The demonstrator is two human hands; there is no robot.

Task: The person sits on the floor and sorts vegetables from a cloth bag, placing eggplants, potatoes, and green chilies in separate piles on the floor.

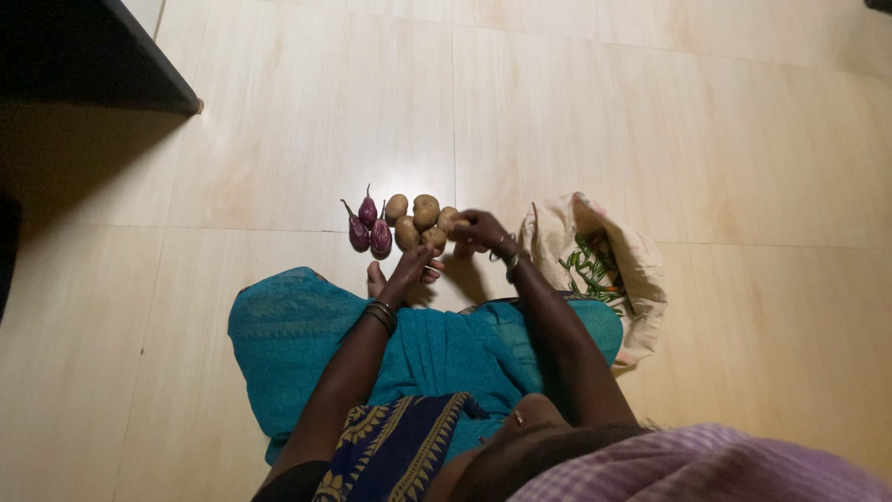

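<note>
A pale tiled floor (279, 121) fills the view, with a person seated on it in a teal garment (437, 349). To their right lies an open cloth bag (632, 260) holding green vegetables (585, 270). Ahead of the knees sits a cluster of potatoes (415, 223), with three small purple eggplants (370, 228) just left of them. The right hand (483, 231) rests its fingers clenched on the rightmost potato (449, 219). The left hand (413, 268) hovers just below the cluster, fingers loosely curled, grasping nothing visible.
</note>
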